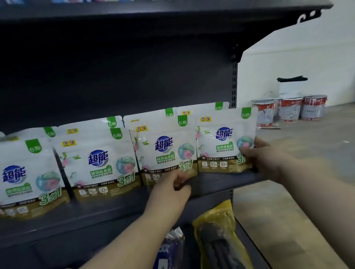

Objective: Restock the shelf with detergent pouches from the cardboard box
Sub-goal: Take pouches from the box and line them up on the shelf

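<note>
Fingers of the right hand point(263, 160) curl round the lower right corner of the rightmost detergent pouch point(224, 142), thumb on its front face, holding it upright at the right end of the shelf point(118, 209), about 3 o'clock from the picture's centre. Fingers of the left hand point(173, 187) pinch the bottom edge of the next pouch point(165, 151), just at 9 o'clock of the first one; the two pouches touch or slightly overlap along their sides. Further towards 9 o'clock two more front-row pouches point(100, 163) stand upright on the same dark shelf, and a second row point(148, 115) peeks out behind them. All the pouches are white with a green corner tab, a blue logo and a gold band at the bottom.

At 6 o'clock, on the lower shelf, lie a yellow packet point(219, 240) holding something dark and a blue packet point(168, 259) beside it. At 3 o'clock, well apart on the grey floor against the white wall, stand three paint buckets point(291, 109). The cardboard box is out of view.
</note>
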`<move>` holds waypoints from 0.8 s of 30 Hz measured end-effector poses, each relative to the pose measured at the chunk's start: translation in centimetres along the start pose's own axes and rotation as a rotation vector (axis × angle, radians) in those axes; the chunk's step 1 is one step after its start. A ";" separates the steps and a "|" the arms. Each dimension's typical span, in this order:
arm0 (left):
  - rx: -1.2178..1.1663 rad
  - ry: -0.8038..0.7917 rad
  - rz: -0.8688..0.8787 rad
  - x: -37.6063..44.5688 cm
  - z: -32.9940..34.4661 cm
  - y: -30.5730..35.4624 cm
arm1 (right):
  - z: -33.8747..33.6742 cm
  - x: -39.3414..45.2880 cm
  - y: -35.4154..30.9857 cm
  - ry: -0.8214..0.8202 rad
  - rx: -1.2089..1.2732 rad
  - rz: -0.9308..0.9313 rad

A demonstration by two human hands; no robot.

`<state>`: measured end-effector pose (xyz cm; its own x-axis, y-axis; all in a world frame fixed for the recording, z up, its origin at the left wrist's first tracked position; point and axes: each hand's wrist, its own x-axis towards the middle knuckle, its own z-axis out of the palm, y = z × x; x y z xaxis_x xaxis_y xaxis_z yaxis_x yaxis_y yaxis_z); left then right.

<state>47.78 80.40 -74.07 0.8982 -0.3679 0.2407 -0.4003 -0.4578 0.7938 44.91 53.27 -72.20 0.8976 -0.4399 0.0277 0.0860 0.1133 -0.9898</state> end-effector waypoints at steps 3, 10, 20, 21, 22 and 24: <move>-0.018 0.007 0.003 0.0 0.1 -0.2 | 0.1 0.6 -0.2 -0.030 0.021 0.030; -0.084 0.057 0.013 -0.1 0.6 -0.7 | 0.8 0.9 0.0 0.016 -0.018 -0.006; -0.103 0.044 -0.002 0.0 0.2 -0.6 | 0.9 1.4 0.0 0.074 -0.049 -0.026; -0.107 0.048 -0.008 0.0 0.2 -0.5 | 0.8 1.5 0.1 0.084 -0.059 -0.027; -0.110 0.051 -0.013 0.0 0.2 -0.5 | 0.7 1.7 0.2 0.094 -0.070 -0.027; -0.116 0.051 -0.016 0.0 0.3 -0.4 | 0.7 2.0 0.5 0.097 -0.102 -0.028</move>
<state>47.90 80.40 -74.56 0.9136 -0.3185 0.2526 -0.3642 -0.3653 0.8567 47.09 53.09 -72.52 0.8488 -0.5266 0.0469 0.0621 0.0111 -0.9980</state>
